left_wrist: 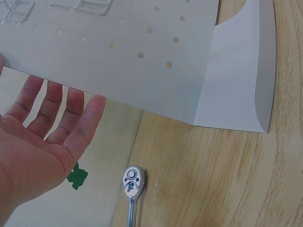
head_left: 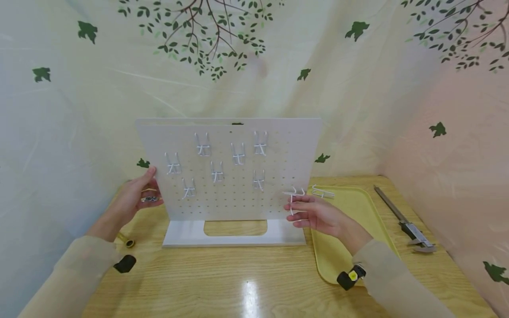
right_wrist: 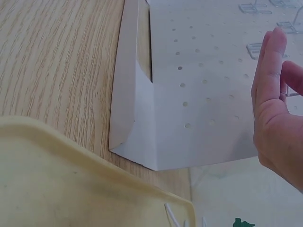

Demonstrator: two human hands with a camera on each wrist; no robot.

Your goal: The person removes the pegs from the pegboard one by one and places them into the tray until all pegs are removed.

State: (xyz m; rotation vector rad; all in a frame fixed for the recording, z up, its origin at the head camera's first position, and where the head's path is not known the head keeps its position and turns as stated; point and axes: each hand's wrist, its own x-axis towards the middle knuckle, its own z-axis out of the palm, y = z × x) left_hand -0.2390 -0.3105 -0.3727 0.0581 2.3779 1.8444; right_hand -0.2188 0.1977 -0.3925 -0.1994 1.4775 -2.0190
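Note:
A white pegboard (head_left: 222, 198) stands upright on its base, with several wire hooks such as one (head_left: 260, 143) hanging on its front. My left hand (head_left: 133, 198) holds the board's left edge; in the left wrist view the fingertips of that hand (left_wrist: 52, 127) lie along the edge. Near the board's lower right side, my right hand (head_left: 320, 214) pinches a white wire hook (head_left: 292, 203) in front of the holes. In the right wrist view the right hand (right_wrist: 281, 104) hides most of that hook.
A yellow tray (head_left: 338, 251) lies to the right with a hook (head_left: 323, 192) at its far end. Farther right is a caliper (head_left: 413, 232). A ratchet wrench (left_wrist: 133, 182) lies left of the board, and a brass-coloured ring-shaped end (head_left: 129, 243) shows near my left sleeve.

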